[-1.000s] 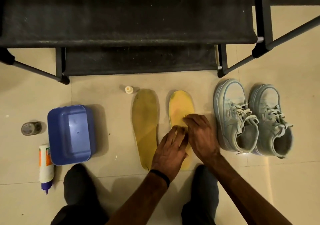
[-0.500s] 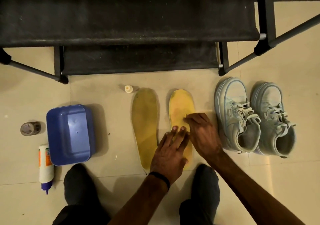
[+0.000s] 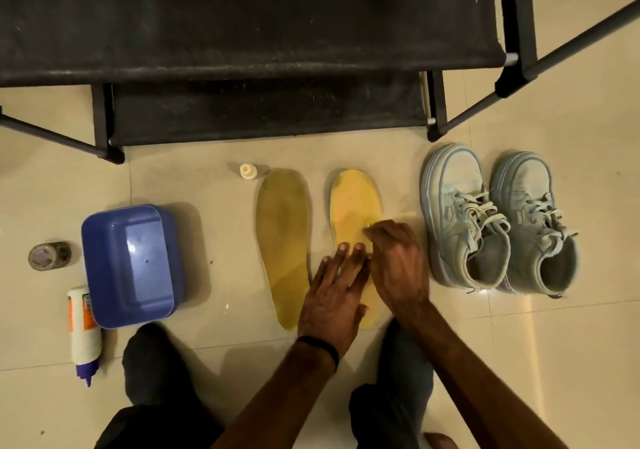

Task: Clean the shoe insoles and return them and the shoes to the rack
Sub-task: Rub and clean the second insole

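Two yellow insoles lie side by side on the tiled floor: a duller left insole [image 3: 282, 237] and a brighter right insole [image 3: 353, 202]. My left hand [image 3: 334, 292] presses flat on the heel half of the right insole, fingers straight. My right hand [image 3: 398, 261] is curled over the middle of the same insole, and a thin pale handle [image 3: 408, 213], like a small brush, sticks out from its grip. A pair of light blue sneakers [image 3: 464, 216] [image 3: 535, 227] stands to the right. The black shoe rack [image 3: 242, 50] fills the top.
A blue plastic tub [image 3: 128, 265] sits on the floor at the left, with a white squeeze bottle [image 3: 83, 331] lying beside it and a small round jar [image 3: 48, 254] further left. A small cap [image 3: 247, 171] rests near the insole toes. My knees frame the bottom.
My right hand has shifted slightly along the right insole. My left hand's fingers have flattened and spread on it. Nothing else moved.
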